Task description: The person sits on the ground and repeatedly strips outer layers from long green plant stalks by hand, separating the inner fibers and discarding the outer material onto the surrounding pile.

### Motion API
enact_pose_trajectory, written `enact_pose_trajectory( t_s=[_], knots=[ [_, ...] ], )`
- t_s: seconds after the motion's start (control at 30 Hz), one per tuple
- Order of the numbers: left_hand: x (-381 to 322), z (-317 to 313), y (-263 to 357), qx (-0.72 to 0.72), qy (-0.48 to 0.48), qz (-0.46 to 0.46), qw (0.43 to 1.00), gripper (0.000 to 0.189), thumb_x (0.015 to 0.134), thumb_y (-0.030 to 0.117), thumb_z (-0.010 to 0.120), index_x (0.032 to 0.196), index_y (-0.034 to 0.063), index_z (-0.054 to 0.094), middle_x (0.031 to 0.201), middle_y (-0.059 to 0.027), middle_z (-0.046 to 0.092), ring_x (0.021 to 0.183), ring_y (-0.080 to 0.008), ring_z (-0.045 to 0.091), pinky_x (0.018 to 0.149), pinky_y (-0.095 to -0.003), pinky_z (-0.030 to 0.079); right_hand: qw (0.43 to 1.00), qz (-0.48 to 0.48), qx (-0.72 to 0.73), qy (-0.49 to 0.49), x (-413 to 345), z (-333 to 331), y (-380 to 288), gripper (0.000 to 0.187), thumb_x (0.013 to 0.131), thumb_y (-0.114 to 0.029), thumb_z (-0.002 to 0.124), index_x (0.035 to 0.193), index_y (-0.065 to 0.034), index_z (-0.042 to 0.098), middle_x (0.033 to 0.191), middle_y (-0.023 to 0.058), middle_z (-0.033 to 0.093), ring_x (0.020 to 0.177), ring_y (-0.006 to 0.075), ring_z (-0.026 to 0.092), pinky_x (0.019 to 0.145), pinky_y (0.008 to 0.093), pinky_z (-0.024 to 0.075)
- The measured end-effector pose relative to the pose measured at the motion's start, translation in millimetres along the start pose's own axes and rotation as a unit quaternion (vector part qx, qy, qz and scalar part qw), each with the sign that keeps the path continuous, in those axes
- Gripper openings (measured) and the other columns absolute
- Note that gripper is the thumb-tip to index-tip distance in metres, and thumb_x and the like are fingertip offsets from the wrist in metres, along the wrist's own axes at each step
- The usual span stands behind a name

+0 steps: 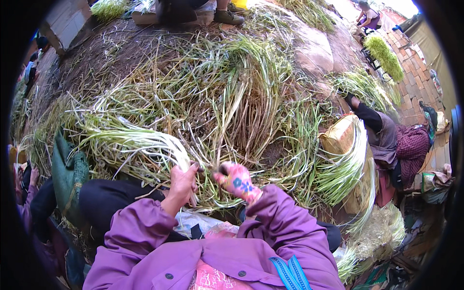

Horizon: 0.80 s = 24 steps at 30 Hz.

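A bunch of pale green, long-stemmed plants (159,141) is gripped near its white ends by my bare left hand (183,183); its leaves trail to the left. Just right of it, my right hand (237,181) wears a pink flowered glove. Its fingertips are blurred by a stem that rises there, so I cannot tell whether they hold it. Beyond both hands lies a large heap of uncleaned stalks (250,108) with brown stems and green leaves. To the right, a bundle of cleaned white-and-green stems (348,170) drapes over a tan sack (337,139).
A green woven sack (70,174) stands at my left. A co-worker in a checked top (409,148) sits at the right, and another person's shoe (228,17) shows at the top. More bundles (384,54) lie at the upper right, beside brick paving (417,83).
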<state>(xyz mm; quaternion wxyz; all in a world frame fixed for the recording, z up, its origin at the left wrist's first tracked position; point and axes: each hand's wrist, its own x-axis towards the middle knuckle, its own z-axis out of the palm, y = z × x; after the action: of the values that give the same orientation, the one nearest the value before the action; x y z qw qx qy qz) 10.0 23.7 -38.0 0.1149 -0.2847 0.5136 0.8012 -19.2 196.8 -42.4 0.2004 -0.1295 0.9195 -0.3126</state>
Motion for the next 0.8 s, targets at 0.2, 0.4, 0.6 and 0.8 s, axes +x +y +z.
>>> enact_pose_trajectory(
  t_s=[0.2,0.4,0.6,0.8],
  knots=[
    [10,-6,-8,0.118,0.012,0.039,0.992,0.014,0.076,0.010,0.067,0.082,0.0003,0.059,0.055,0.0006,0.049,0.036,-0.0067,0.040,0.031,-0.0231,0.030,0.995,-0.059,-0.080,-0.011,-69,28,-30,0.026,0.077,-0.034,0.060,0.086,-0.0097,0.059,0.081,0.0111,0.058,0.076,0.0299,0.059,0.065,0.0412,0.0456],
    [3,-5,-12,0.192,-0.031,0.025,0.981,0.010,0.070,0.005,0.069,0.074,0.0024,0.061,0.058,0.0000,0.053,0.038,-0.0072,0.039,0.032,-0.0238,0.028,0.990,-0.088,-0.114,-0.006,-87,42,-44,0.025,0.078,-0.034,0.060,0.082,-0.0088,0.058,0.078,0.0103,0.058,0.074,0.0288,0.059,0.063,0.0398,0.0466],
    [1,-7,-10,0.109,-0.077,0.036,0.990,0.010,0.070,-0.004,0.063,0.078,0.0019,0.061,0.068,-0.0024,0.058,0.057,-0.0091,0.052,0.045,-0.0247,0.039,0.921,0.101,0.376,-0.029,-51,45,-14,0.044,0.081,-0.046,0.058,0.094,-0.0034,0.061,0.075,0.0060,0.060,0.061,0.0162,0.055,0.059,0.0308,0.0467],
    [-30,-3,14,0.025,-0.133,-0.064,0.989,0.011,0.076,-0.001,0.061,0.086,0.0028,0.059,0.061,-0.0013,0.055,0.045,-0.0071,0.048,0.038,-0.0230,0.036,0.677,0.129,0.725,0.016,-10,43,-4,0.027,0.084,-0.027,0.061,0.099,-0.0048,0.058,0.079,0.0001,0.059,0.060,0.0098,0.052,0.055,0.0246,0.0445]
  ],
)
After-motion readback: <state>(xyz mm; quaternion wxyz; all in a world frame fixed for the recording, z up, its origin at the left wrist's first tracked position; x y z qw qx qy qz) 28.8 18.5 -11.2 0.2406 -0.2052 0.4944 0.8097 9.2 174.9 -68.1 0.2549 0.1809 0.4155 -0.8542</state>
